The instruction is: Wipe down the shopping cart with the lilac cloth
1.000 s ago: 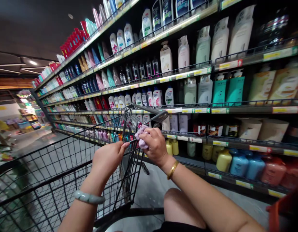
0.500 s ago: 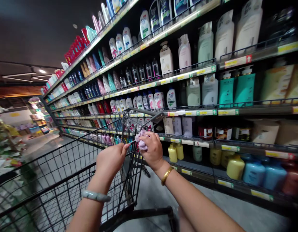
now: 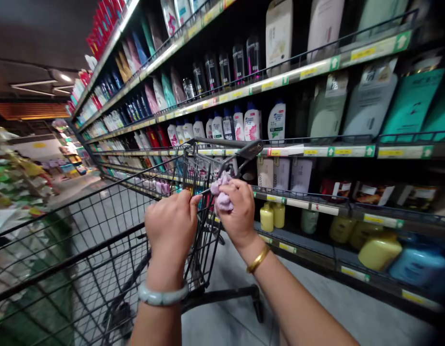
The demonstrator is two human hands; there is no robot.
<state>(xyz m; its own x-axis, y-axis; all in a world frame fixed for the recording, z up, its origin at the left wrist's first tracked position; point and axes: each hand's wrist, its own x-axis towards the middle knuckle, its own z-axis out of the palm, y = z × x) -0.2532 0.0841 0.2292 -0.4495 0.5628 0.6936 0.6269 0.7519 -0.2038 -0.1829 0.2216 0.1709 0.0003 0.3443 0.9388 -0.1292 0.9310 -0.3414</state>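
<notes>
A black wire shopping cart (image 3: 81, 250) stands in front of me. My left hand (image 3: 171, 218), with a pale green bangle at its wrist, is closed around the cart's upper wire edge, thumb pointing right. Just to its right, my right hand (image 3: 238, 206) is closed on a crumpled lilac cloth (image 3: 222, 192). That cloth is pressed against the cart's wire near the corner, below the dark handle (image 3: 249, 149). A gold bangle (image 3: 258, 259) circles my right wrist. The palm sides of both hands are hidden.
Long shelves (image 3: 305, 151) of shampoo and lotion bottles run along the right side and into the distance. Yellow bottles (image 3: 267, 217) stand on the low shelf. A stand with green packets (image 3: 13, 178) is at the left. Grey floor (image 3: 222, 322) shows beneath the cart.
The view has shifted closer to the shelves, whose bottles look larger and further right. Both hands appear slightly right of before, still at the cart's edge, the cloth still in my right hand.
</notes>
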